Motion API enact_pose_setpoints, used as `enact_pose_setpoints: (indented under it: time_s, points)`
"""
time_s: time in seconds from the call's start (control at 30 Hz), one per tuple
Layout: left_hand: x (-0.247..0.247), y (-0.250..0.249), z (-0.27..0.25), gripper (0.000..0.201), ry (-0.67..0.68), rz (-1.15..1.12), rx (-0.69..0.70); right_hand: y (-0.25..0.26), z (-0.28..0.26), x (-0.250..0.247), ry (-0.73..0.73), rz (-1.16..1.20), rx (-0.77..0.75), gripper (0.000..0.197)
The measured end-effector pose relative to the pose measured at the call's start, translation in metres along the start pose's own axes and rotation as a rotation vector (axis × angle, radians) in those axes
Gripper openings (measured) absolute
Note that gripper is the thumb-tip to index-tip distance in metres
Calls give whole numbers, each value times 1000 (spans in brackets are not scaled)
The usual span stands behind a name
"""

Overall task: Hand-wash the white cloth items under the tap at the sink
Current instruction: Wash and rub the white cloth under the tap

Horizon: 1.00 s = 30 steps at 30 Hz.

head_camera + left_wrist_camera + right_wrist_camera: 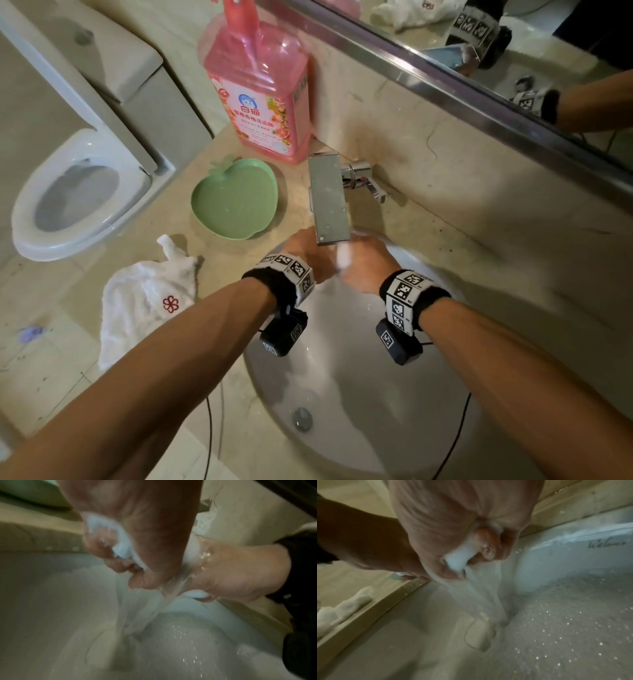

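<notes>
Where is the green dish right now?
In the head view the green dish sits on the counter, left of the tap, just in front of the pink bottle.

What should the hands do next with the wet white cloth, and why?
Probably keep rubbing the white cloth under the tap: both the left hand and right hand grip it in the running water, which falls into the sink.

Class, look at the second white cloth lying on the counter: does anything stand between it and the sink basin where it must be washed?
Nothing visible does. The white cloth on the counter lies left of the sink, with only bare countertop between them. The left forearm passes over its near edge, and both hands already hold another cloth under the tap.
</notes>
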<state>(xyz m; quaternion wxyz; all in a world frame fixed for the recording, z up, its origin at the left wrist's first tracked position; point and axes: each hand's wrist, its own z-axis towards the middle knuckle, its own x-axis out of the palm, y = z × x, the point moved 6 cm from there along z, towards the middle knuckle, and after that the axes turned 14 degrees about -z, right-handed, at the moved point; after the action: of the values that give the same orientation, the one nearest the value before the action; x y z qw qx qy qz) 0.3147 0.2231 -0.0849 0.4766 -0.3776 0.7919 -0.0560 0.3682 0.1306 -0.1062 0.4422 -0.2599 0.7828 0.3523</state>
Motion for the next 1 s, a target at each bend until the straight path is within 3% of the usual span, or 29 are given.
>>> enact_pose_setpoints:
  time_s: [0.13, 0.23, 0.3, 0.4, 0.53, 0.63, 0.7, 0.77, 0.83, 0.93, 0.97, 1.0]
  points:
    - [-13, 5, -13, 57, 23, -246, 35, -10, -6, 2, 0, 267, 104, 39]
    - [-31, 15, -25, 55, 6, -320, 62, -2, -14, -3, 46, 445, 83, 48]
    - [-42, 26, -34, 54, -38, -363, 129, 12, -17, -5, 133, 526, 62, 41]
    - [-53, 46, -48, 63, -111, -556, 123, 26, -17, -6, 215, 611, 99, 22]
    - [-53, 53, -61, 49, -149, -544, 187, 41, -14, -13, 104, 576, 71, 17]
    - [-54, 58, -65, 60, -214, -584, 146, 47, -14, -20, 8, 481, 47, 15]
    - [-55, 61, -66, 57, -255, -577, 96, 46, -14, -22, -12, 511, 67, 20]
    - [-55, 60, -65, 45, -253, -516, 79, 42, -14, -22, -6, 572, 125, 9]
    - [-54, 55, -63, 38, -237, -492, 90, 36, -14, -20, 20, 638, 160, 14]
    - [-50, 50, -59, 44, -216, -507, 87, 33, -19, -26, -17, 616, 119, 8]
    - [-48, 49, -57, 48, -203, -513, 64, 34, -22, -32, -66, 590, 73, 9]
    - [-45, 48, -55, 49, -188, -505, 42, 34, -24, -37, -112, 542, 32, 23]
